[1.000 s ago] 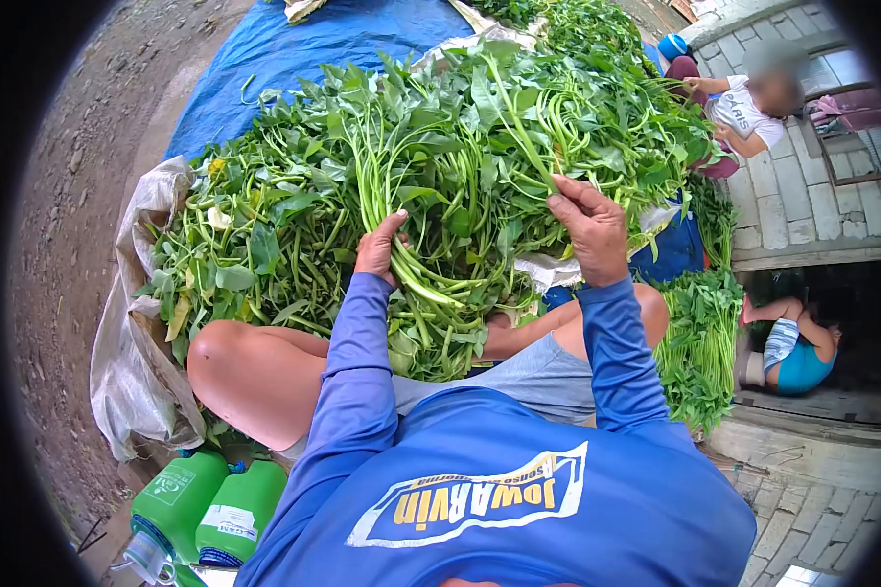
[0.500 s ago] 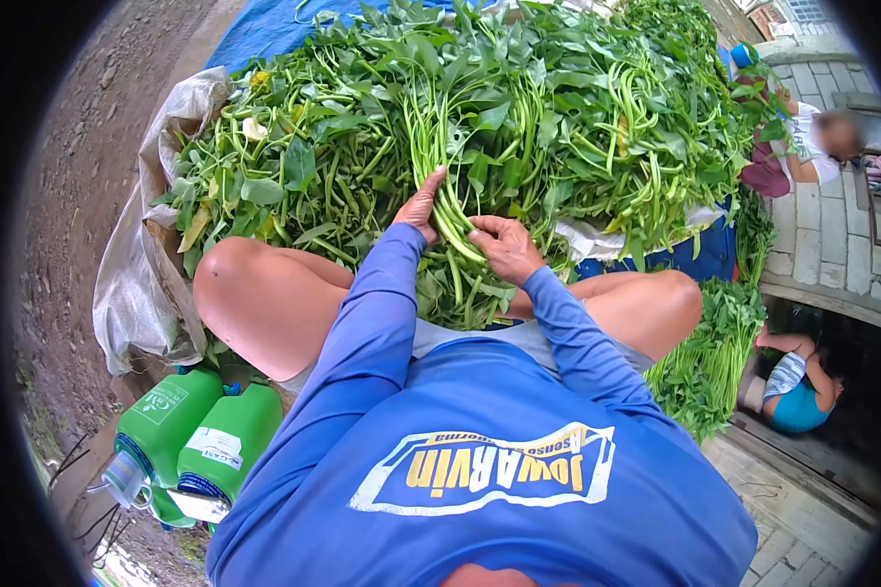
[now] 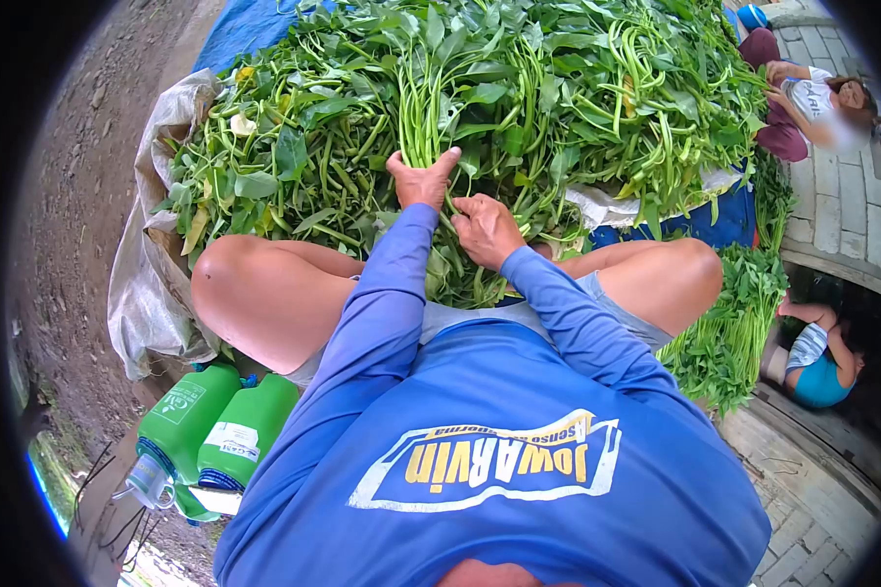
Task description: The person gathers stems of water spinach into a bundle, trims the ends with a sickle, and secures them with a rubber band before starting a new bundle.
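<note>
My left hand (image 3: 423, 180) is wrapped round a bunch of water spinach (image 3: 423, 112), thumb to the right. The long pale-green stems run up from my fist, and their leaves spread over the pile beyond. Just below and to the right, my right hand (image 3: 487, 232) is closed, with its fingertips at thin stem ends under the bunch. Its fingers partly hide what they pinch. A big heap of loose water spinach (image 3: 328, 161) lies around and behind both hands, in front of my crossed legs.
A whitish sack (image 3: 152, 264) edges the heap on the left. Two green jugs (image 3: 188, 406) stand by my left knee. More bundled greens (image 3: 719, 338) lie beyond my right knee. One person (image 3: 812, 103) sits at the upper right, another (image 3: 817, 367) below.
My left hand has turned and closed round the stems, which now stand straighter. My right hand has shifted slightly left and down, near the stem ends. The camera view has moved slightly.
</note>
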Demonstrator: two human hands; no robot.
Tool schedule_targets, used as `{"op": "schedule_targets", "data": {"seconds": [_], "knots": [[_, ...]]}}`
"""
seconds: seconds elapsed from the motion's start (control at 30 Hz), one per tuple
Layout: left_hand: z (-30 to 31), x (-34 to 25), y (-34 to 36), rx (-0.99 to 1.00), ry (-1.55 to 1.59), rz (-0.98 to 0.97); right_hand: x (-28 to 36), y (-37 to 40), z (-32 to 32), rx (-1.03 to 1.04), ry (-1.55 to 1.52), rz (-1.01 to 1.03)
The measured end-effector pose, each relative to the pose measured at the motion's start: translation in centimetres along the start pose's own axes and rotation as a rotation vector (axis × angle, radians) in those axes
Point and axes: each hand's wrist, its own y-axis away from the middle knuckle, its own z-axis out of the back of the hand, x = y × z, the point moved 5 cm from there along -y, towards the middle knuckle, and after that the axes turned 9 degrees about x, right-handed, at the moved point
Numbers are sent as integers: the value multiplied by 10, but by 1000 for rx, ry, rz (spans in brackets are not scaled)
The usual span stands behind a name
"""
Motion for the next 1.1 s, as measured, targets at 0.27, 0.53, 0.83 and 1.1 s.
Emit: {"op": "schedule_targets", "data": {"seconds": [0.27, 0.53, 0.83, 1.1], "knots": [[-1, 12, -19, 389, 316, 359, 4, 25, 14, -205, -7, 104], [6, -37, -23, 312, 405, 137, 20, 88, 50, 130, 261, -54], [-15, -91, 30, 596, 305, 139, 65, 18, 159, -347, -266, 240], [-15, -105, 59, 582, 240, 90, 23, -29, 109, -190, -1053, -39]]}}
